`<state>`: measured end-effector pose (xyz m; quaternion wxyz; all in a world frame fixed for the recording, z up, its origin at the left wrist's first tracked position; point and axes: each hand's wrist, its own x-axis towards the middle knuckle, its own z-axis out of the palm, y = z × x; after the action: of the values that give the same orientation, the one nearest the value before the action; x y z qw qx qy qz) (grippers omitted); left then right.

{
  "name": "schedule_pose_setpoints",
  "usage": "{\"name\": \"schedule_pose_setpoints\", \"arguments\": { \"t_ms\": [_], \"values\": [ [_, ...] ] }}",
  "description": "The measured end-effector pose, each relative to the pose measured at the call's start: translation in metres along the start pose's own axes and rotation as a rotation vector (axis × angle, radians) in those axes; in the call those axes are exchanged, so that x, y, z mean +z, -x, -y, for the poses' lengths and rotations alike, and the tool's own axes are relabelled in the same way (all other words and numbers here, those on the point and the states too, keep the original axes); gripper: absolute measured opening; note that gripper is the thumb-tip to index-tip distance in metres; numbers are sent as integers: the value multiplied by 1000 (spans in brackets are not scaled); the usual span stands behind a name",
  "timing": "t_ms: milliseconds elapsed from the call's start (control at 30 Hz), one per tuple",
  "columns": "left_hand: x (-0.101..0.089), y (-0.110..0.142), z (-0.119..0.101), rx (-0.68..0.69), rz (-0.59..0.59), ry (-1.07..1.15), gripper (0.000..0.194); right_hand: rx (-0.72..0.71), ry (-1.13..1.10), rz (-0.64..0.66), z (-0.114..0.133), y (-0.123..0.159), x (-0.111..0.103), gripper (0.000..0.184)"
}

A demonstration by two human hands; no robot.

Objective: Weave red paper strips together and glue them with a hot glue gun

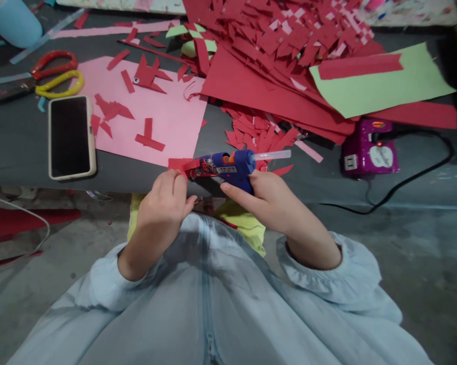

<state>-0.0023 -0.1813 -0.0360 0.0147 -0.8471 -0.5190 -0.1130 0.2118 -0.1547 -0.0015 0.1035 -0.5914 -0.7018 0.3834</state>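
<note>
My right hand (272, 200) is wrapped round the handle of a blue hot glue gun (232, 170), a clear glue stick (272, 155) poking out of its back. The gun's nozzle points left, over a piece of red paper (178, 163) at the table's front edge. Closed fingers of my left hand (165, 197) pinch that paper close to the nozzle; the tip itself is hard to make out. Just beyond lies a pink sheet (178, 116) with red cut pieces on it, among them a fish-like shape (148, 76) with a stick-on eye.
Scissors (57, 78) and a phone (70, 137) lie at the left, near a blue cup (13, 23). Stacked red sheets (258, 83), red scraps (254, 129) and a green sheet (384, 86) cover the back. A purple power socket (368, 149) with a black cord (414, 177) stands at right.
</note>
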Motion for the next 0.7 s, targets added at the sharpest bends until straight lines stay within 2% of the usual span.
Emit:
{"name": "schedule_pose_setpoints", "arguments": {
  "t_ms": [300,700],
  "values": [
    [-3,-1,1,3,18,-9,32,-4,1,21,0,-1,-1,39],
    [-2,-1,2,36,-34,-34,33,-34,-80,-8,-5,2,-2,38]
  ]
}}
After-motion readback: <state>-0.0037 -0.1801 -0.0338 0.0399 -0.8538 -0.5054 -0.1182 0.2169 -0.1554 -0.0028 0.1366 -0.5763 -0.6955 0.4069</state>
